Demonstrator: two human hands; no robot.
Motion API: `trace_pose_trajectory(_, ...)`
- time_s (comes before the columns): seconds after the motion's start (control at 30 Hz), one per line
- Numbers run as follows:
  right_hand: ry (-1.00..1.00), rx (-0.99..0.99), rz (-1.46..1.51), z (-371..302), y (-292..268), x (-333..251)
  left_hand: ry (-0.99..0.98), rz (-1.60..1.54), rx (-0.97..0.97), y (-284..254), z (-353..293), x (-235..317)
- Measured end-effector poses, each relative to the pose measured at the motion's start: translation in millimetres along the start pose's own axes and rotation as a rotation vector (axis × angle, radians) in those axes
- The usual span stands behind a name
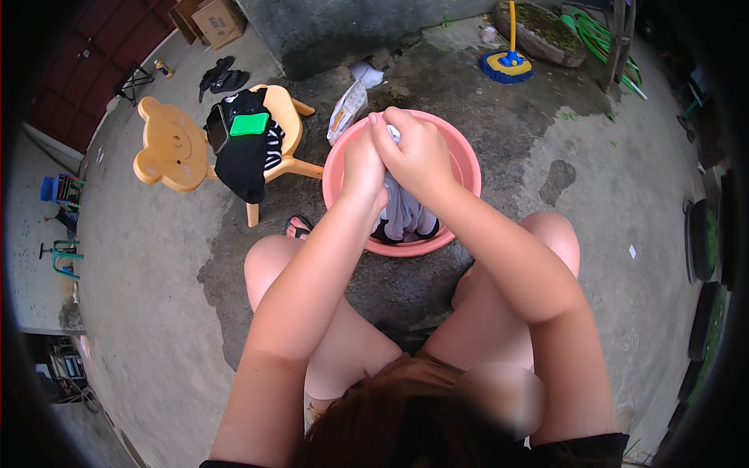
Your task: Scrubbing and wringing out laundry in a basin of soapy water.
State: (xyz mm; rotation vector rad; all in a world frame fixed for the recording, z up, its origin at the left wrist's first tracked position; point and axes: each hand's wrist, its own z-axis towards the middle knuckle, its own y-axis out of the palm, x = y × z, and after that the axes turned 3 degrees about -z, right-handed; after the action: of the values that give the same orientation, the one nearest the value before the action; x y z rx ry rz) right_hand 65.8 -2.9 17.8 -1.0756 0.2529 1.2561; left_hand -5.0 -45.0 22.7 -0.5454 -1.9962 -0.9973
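Note:
A pink plastic basin (pixel 470 160) stands on the wet ground between my knees. Above it my left hand (pixel 365 165) and my right hand (pixel 419 153) are pressed together, fingers closed around a bunched light grey garment (pixel 407 209). The cloth hangs down from my grip into the basin, and a bit of white fabric shows between my hands. Dark trim or another dark cloth lies at the basin's near side. My forearms and hands hide the basin's middle, and I cannot see how deep any water is.
Left of the basin, a yellow bear-shaped chair (pixel 173 144) holds black clothes (pixel 238 168) and a green block (pixel 249 125). A printed plastic packet (pixel 349 108) lies behind the basin. Farther off are black sandals (pixel 225 78), a blue-yellow mop (pixel 507 67) and a green hose (pixel 597 39).

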Motion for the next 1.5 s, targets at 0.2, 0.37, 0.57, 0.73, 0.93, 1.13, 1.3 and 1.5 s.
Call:
trace_pose_trajectory(0.2, 0.091, 0.031, -0.052, 20, -12, 18, -0.027, 0.012, -0.08, -2, 4, -12)
trace_pose_trajectory(0.37, 0.08, -0.006, 0.006, 7, -3, 6, -0.003, 0.027, -0.051, -7, 7, -8)
trace_pose_trajectory(0.57, 0.026, -0.005, -0.056, 14, -6, 16, -0.003, -0.023, -0.048, 2, 0, -8)
trace_pose_trajectory(0.73, 0.082, 0.045, -0.057, 12, -4, 16, -0.035, -0.006, -0.057, 4, -2, -5)
trace_pose_trajectory(0.93, 0.034, 0.01, -0.069, 7, -7, 6, -0.034, -0.024, -0.006, 1, -5, -5)
trace_pose_trajectory(1.13, 0.058, 0.072, -0.065, 15, -6, 14, -0.121, 0.009, -0.057, -3, 1, -7)
trace_pose_trajectory(1.3, -0.049, 0.035, -0.04, 1, 3, 2, -0.011, -0.052, 0.021, 0, -5, -4)
trace_pose_trajectory(1.5, 0.088, 0.111, -0.125, 21, -6, 18, -0.121, -0.036, -0.113, -1, 1, -7)
